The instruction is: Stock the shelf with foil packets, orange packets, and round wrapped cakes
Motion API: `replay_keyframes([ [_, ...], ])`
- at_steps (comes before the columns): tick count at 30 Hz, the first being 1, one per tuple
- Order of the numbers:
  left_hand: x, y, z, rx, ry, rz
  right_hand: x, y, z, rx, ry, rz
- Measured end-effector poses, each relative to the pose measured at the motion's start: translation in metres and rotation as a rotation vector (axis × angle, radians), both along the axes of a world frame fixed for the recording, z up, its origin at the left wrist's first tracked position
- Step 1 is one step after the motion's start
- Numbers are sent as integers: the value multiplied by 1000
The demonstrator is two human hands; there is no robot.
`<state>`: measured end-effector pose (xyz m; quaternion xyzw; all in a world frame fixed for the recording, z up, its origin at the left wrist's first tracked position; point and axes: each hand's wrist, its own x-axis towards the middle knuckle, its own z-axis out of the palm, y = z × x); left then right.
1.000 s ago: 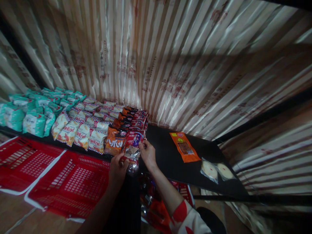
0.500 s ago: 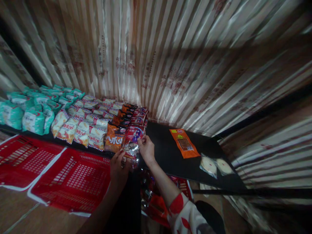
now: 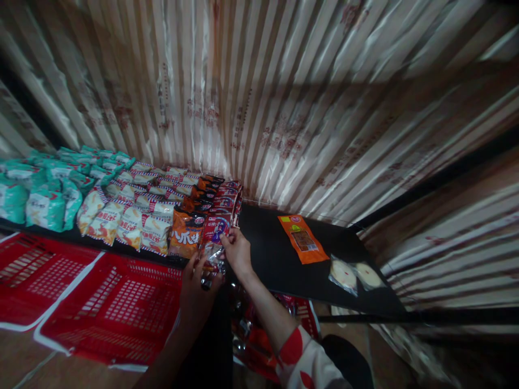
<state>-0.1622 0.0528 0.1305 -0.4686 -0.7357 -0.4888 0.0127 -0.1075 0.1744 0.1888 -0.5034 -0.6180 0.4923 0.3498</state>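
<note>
At the front of a row of matching packs, a dark red snack packet [image 3: 215, 229] with a clear, shiny lower part lies tilted on the black shelf. My right hand [image 3: 237, 253] pinches its right edge between thumb and fingers. At its bottom end my left hand [image 3: 199, 286] has curled fingers and thumb around the shiny corner, partly hiding it. An orange and black snack bag [image 3: 184, 235] touches the packet's left side. Behind stand more dark red packets [image 3: 226, 201] in line.
White snack bags [image 3: 154, 233] and teal bags [image 3: 45, 208] fill the shelf's left. On the black shelf [image 3: 263, 243] to the right lie an orange packet [image 3: 303, 239] and two round pale items in clear wrap [image 3: 344, 274]. Red baskets [image 3: 117, 302] stand below; another red basket [image 3: 306, 313] holds packets.
The view has shifted slightly, moving the shelf goods a little to the left. Both hands stay on the red packet; the left fingers look a bit more spread at its bottom.
</note>
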Motion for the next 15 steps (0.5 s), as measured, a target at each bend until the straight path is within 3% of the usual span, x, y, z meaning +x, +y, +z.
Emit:
replay_keyframes([
  [9, 0, -3, -9, -54, -32, -17, -1, -5, -4, 1, -3, 42],
  [15, -6, 2, -3, -79, 54, -12, -4, 3, 7, -7, -22, 47],
])
